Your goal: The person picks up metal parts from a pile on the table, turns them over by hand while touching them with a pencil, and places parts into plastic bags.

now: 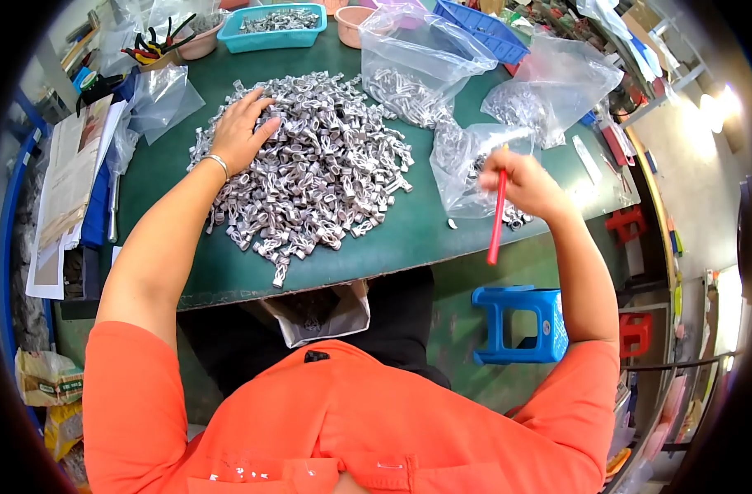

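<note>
A big heap of small grey metal loop-shaped parts (318,173) covers the left half of the green table. My left hand (242,133) lies on the heap's upper left side, fingers stretched out over the parts. Over at the right, my right hand (520,179) is closed around a slim red-handled tool (497,226), its red length pointing down toward the table edge. The tool's working end is hidden by the fingers. Just behind that hand lies a clear plastic bag (458,193) with metal parts in it. A few dark pieces (516,218) lie under the hand.
Two more clear bags of metal parts, one upright (417,62) and one flatter (549,90), stand behind. A turquoise tray (273,39), pink bowl (199,45) and blue crate (483,33) line the back. Below are an open white bag (322,321) and blue stool (523,325).
</note>
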Demonstrator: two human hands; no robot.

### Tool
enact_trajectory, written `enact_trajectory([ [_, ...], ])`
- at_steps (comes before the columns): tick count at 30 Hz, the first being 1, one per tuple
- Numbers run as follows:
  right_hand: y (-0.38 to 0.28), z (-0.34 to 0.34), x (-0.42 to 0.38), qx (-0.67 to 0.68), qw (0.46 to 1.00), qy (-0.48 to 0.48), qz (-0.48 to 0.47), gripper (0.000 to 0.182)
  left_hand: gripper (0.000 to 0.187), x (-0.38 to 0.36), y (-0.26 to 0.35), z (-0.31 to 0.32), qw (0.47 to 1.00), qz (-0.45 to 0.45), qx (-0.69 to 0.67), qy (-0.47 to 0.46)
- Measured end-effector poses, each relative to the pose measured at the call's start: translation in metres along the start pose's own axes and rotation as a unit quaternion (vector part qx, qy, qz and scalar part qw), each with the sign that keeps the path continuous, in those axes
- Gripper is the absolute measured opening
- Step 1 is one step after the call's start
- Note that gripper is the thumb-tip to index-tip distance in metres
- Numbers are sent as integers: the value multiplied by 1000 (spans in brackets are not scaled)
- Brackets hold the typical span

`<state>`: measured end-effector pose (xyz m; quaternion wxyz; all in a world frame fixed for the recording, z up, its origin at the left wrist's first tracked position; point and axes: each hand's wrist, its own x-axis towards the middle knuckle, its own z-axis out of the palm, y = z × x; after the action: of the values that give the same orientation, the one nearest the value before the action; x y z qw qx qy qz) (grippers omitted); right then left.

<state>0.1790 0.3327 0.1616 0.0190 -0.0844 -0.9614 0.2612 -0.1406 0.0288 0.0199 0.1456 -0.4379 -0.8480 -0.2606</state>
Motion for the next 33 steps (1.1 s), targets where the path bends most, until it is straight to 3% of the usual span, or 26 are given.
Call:
enact_trajectory([
  [1, 0, -2, 7, -108, 994, 34, 0, 18, 50, 0, 0, 0, 1000, -1, 0, 1],
  [2, 7, 2, 17, -109, 993, 36, -3, 18, 50, 1, -1, 1, 1000, -3, 0, 2],
  [4, 24, 19, 36, -233, 933, 144, -232, 21, 51, 1, -1, 4, 1000, 2, -6, 9],
  [5, 21, 23, 42, -280, 914, 164, -242, 29, 51, 1, -3, 4, 1000, 5, -11, 15],
  [8, -14, 32, 48, -112, 928, 314, -165, 26, 50, 2, -7, 7, 1000, 10, -2, 19],
  [9, -40, 35, 40, -69, 903, 386, -177, 20, 49, 2, -5, 5, 1000, 3, -10, 22],
  [10, -54, 44, 35, 60, 879, 430, -197, 12, 49, 1, -2, 4, 1000, -4, -20, 23],
  [12, -100, 67, 0, 343, 869, 346, -89, 13, 47, 0, -1, 2, 999, 0, -36, 26],
  [14, -97, 107, -22, 271, 905, 316, -90, 18, 44, 0, -8, 2, 998, 13, -58, 14],
  [16, -94, 146, -31, 253, 928, 272, -21, 16, 42, 0, -20, -6, 989, 52, -136, -42],
  [17, -90, 162, -31, 322, 911, 257, 9, 16, 38, -4, -14, -17, 987, 33, -144, -61],
  [18, -86, 178, -30, 391, 888, 241, 38, 16, 36, -11, -5, -26, 997, 51, -65, -11],
  [20, -78, 211, -23, 321, 904, 282, -8, 10, 32, -29, 18, -47, 991, 31, -103, 84],
  [21, -78, 221, -20, 224, 922, 308, -64, 12, 26, -45, 37, -59, 984, 57, -81, 151],
  [22, -79, 229, -17, 123, 928, 332, -119, 18, 17, -64, 59, -70, 978, 23, -129, 165],
  [23, -81, 239, -15, 130, 930, 328, -98, 28, 9, -90, 84, -75, 969, 7, -167, 179],
  [24, -80, 249, -12, 114, 931, 331, -102, 30, 5, -121, 105, -80, 972, 7, -182, 147],
  [26, -81, 257, -9, 73, 937, 330, -87, 31, 4, -174, 132, -73, 971, 128, -191, 69],
  [28, -79, 260, -7, 68, 928, 353, -95, 30, 9, -219, 143, -51, 945, 128, -253, -165],
  [30, -76, 263, -6, 62, 924, 364, -101, 28, 14, -250, 134, -12, 931, 111, -172, -301],
  [31, -74, 263, -4, 53, 925, 361, -102, 27, 18, -269, 122, 9, 939, 83, -128, -310],
  [33, -70, 264, -8, 53, 930, 350, -104, 26, 32, -290, 93, 42, 857, -23, 46, -513],
])
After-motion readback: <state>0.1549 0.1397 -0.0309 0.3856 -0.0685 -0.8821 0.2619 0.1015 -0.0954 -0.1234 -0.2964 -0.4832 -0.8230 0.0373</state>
